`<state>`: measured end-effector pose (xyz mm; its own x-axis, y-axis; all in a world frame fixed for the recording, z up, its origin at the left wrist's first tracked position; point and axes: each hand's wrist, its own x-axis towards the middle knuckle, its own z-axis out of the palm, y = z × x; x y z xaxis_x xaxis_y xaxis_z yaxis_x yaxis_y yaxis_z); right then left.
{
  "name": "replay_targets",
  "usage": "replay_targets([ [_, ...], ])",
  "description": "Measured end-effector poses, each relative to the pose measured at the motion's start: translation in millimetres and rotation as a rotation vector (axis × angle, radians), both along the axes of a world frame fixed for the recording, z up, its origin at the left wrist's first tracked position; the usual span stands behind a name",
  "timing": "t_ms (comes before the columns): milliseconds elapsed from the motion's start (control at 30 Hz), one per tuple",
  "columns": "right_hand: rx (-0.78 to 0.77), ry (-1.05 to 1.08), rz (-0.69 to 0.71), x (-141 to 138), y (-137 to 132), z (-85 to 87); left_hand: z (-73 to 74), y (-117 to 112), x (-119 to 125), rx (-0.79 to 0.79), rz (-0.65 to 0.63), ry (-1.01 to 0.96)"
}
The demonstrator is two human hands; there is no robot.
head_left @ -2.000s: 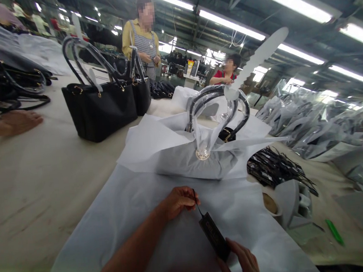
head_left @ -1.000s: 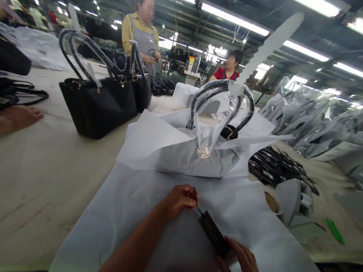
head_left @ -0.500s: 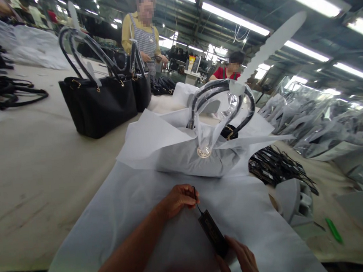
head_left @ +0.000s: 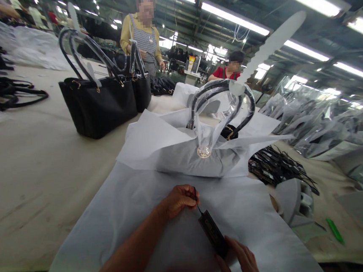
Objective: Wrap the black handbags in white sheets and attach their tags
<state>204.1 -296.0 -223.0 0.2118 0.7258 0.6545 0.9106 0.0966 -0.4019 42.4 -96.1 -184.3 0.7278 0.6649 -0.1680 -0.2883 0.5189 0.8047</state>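
A black hang tag (head_left: 213, 233) with printed lettering is stretched between my two hands, low over a white paper sheet (head_left: 127, 208). My left hand (head_left: 181, 200) is closed, pinching the tag's thin black cord. My right hand (head_left: 240, 262) grips the tag's lower end between thumb and fingers. Just beyond my hands stands a handbag (head_left: 199, 157) wrapped in pale paper, a round gold emblem (head_left: 203, 152) on its front. Its dark handles (head_left: 220, 90) rise in clear film, with a long white toothed strip (head_left: 272, 45) attached.
Black handbags (head_left: 102, 104) stand at the left on the beige table (head_left: 30, 187). To the right lie a pile of black tags (head_left: 279, 165), a roll (head_left: 293, 200) and a green cutter (head_left: 335, 230), with plastic-wrapped goods (head_left: 335, 118) behind. Across the table stands a co-worker (head_left: 143, 37); another person (head_left: 228, 70) is farther right.
My hands and the tag have hardly moved. The co-worker across the table has shifted their arms, one hand now lower.
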Motion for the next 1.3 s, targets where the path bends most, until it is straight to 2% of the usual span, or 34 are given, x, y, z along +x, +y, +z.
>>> replay_targets([
  [200, -0.047, 0.005, 0.008, 1.0, -1.5, -1.1, -0.6, 0.1, 0.7, 0.009, -0.005, 0.000],
  [1300, -0.047, 0.025, 0.029, 2.3, 0.2, -4.0, -1.6, -1.2, 1.4, 0.045, 0.020, 0.016],
])
